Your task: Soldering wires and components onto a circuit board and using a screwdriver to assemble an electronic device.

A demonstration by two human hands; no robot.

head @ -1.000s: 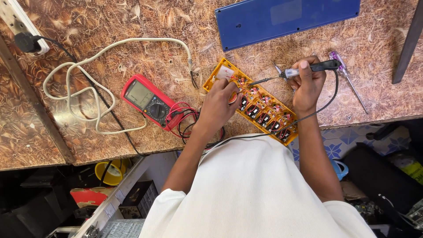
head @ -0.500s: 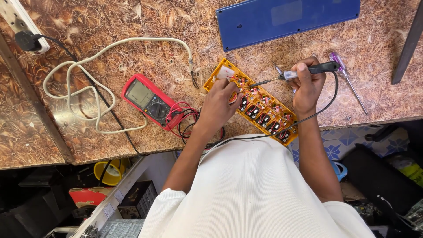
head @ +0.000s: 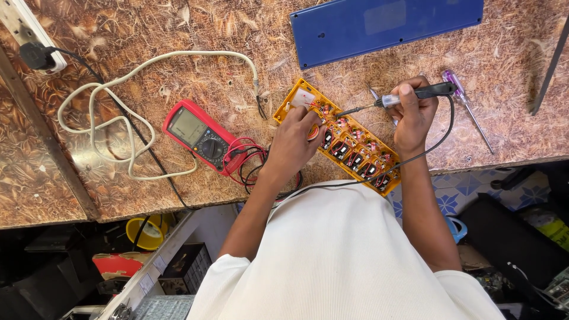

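Strip [head: 349,142] on bench [head: 178,35], between both hands. Multimeter [head: 198,135] left of it; cover [head: 385,26] behind, screwdriver [head: 465,106] right.

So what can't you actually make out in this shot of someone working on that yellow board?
Head view only:
- Where the soldering iron tip meets the yellow board: too small to tell if it touches.
- What the left hand pinches: hidden by its own fingers.
- The board's near edge: covered by that hand.
- The right hand palm: turned away.
- The blue panel: cut off by the top edge.
- The multimeter screen: too small to read.
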